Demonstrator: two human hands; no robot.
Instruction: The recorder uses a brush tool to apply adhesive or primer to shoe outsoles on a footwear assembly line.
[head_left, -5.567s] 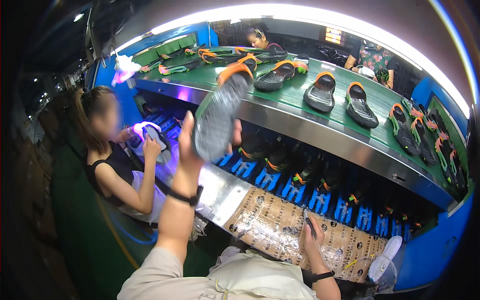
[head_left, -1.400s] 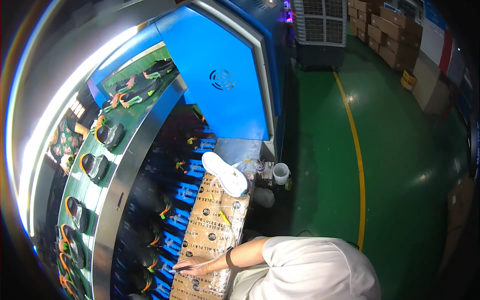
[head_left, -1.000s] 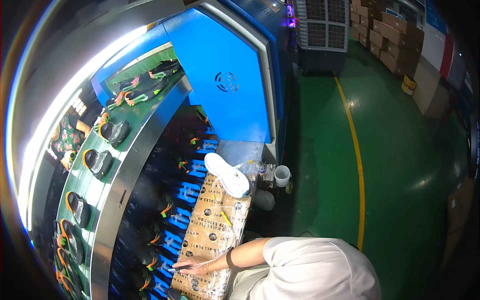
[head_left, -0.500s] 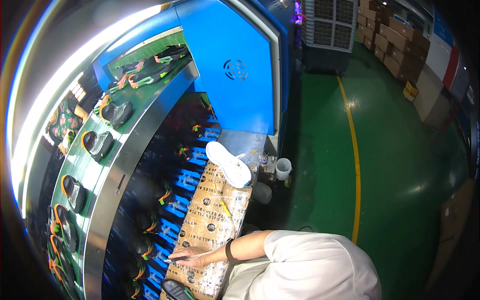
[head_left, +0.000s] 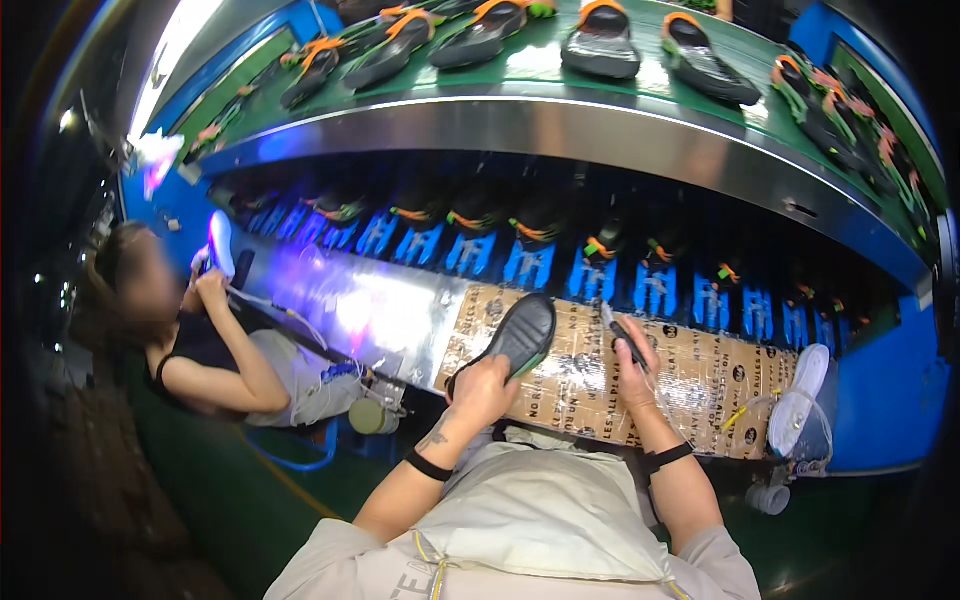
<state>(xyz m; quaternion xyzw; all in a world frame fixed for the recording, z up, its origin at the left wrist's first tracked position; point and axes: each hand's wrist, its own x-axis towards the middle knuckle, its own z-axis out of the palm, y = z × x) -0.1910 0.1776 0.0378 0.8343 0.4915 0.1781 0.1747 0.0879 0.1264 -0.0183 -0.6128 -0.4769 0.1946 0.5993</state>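
My left hand (head_left: 482,390) is closed around one end of a black shoe (head_left: 525,328), its dark underside turned up and a green edge showing. The shoe is tilted above a bench covered in printed brown cardboard (head_left: 575,385) under clear film. In my right hand (head_left: 637,372) is a slim pen-like tool (head_left: 628,345) with a black grip and a pale tip. The tool points away from me, apart from the shoe, and its exact kind cannot be made out. A white shoe sole (head_left: 798,400) lies at the bench's right end beside a yellow-tipped thin tool (head_left: 738,415).
Beyond the bench, blue holders (head_left: 528,263) stand in a row with dark shoe parts. Above them runs a green conveyor (head_left: 540,78) carrying several black shoes with orange collars. To my left a seated person (head_left: 225,370) holds a lit white sole (head_left: 220,243).
My view has swung from the right aisle to face the bench squarely. My left hand, unseen before, now holds the black shoe. The right hand still grips the pen-like tool.
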